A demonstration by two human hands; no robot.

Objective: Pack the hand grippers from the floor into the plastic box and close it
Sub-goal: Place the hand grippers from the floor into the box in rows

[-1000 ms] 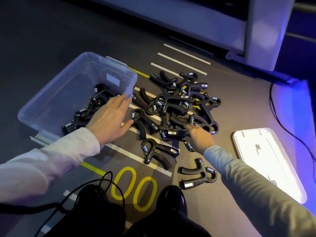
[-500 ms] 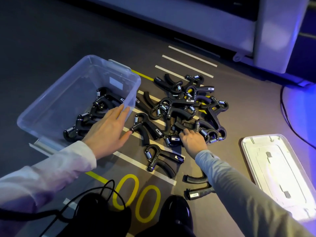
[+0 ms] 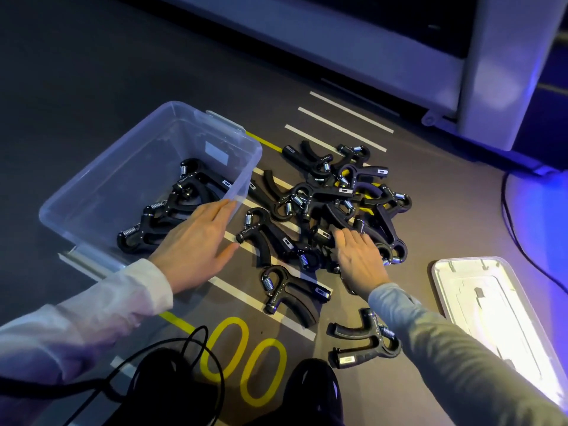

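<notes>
A clear plastic box (image 3: pixel 92 182) stands open on the floor at the left, with several black hand grippers (image 3: pixel 172 207) inside. A pile of black hand grippers (image 3: pixel 338 198) lies on the floor to its right. My left hand (image 3: pixel 196 244) hovers flat at the box's near right corner, fingers straight, holding nothing. My right hand (image 3: pixel 359 259) lies palm down on the near side of the pile, fingertips touching a gripper. Loose grippers lie nearer me: one (image 3: pixel 285 290) between my hands, another (image 3: pixel 365 342) beside my right sleeve.
The box's white lid (image 3: pixel 491 305) lies flat on the floor at the right. A black cable (image 3: pixel 522 241) runs past it. White furniture (image 3: pixel 491 72) stands behind. My dark shoe (image 3: pixel 313 392) and a black cord (image 3: pixel 184 364) sit at the bottom edge.
My right hand has slid a little leftward over the near side of the pile and opened flatter. My left hand has barely moved at the box corner.
</notes>
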